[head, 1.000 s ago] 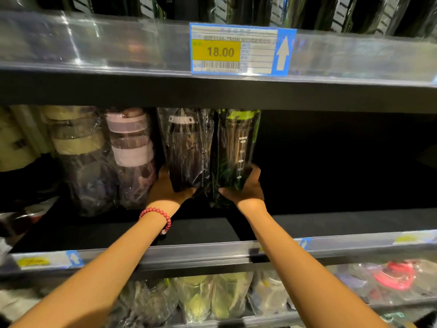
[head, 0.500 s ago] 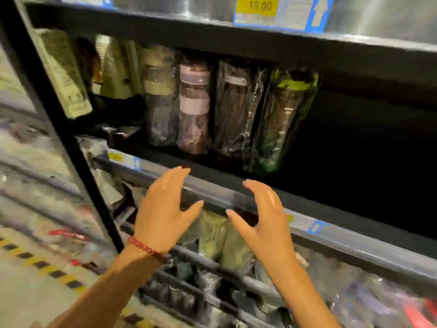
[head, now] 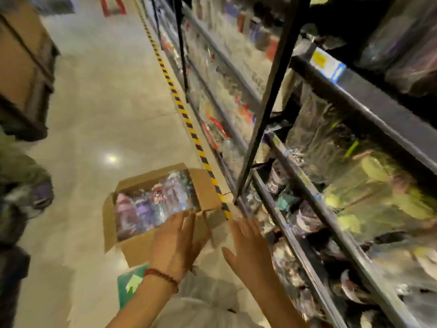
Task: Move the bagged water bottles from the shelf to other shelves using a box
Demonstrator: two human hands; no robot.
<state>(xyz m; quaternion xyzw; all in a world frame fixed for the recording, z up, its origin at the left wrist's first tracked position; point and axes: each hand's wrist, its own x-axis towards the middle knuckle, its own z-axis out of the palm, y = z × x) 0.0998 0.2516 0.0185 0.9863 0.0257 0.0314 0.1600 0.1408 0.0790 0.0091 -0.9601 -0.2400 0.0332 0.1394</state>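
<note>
- Below, a cardboard box (head: 163,204) is being seen on the pale floor (head: 94,114) of the aisle, its flaps standing open and its inside filled with bagged water bottles (head: 151,204) in clear wrap; the picture is blurred, so single bottles are not being told apart.
- The left hand (head: 176,245), with a red bead bracelet (head: 162,276) at the wrist, is being held out over the near edge of the box with fingers spread and nothing in them; whether the box is being touched cannot be told.
- The right hand (head: 248,249) is being held beside it, also spread and empty, between the box and the shelves (head: 354,209).
- More bagged goods are being carried on the dark shelves at the right, behind rails; a yellow and blue price tag (head: 327,63) is being shown on one shelf edge.
- A yellow and black striped line (head: 184,112) is being seen running along the floor just beside the shelf base, passing the far corner of the box.
- A green sign with a pale arrow (head: 131,284) is lying on the floor near the left wrist.
</note>
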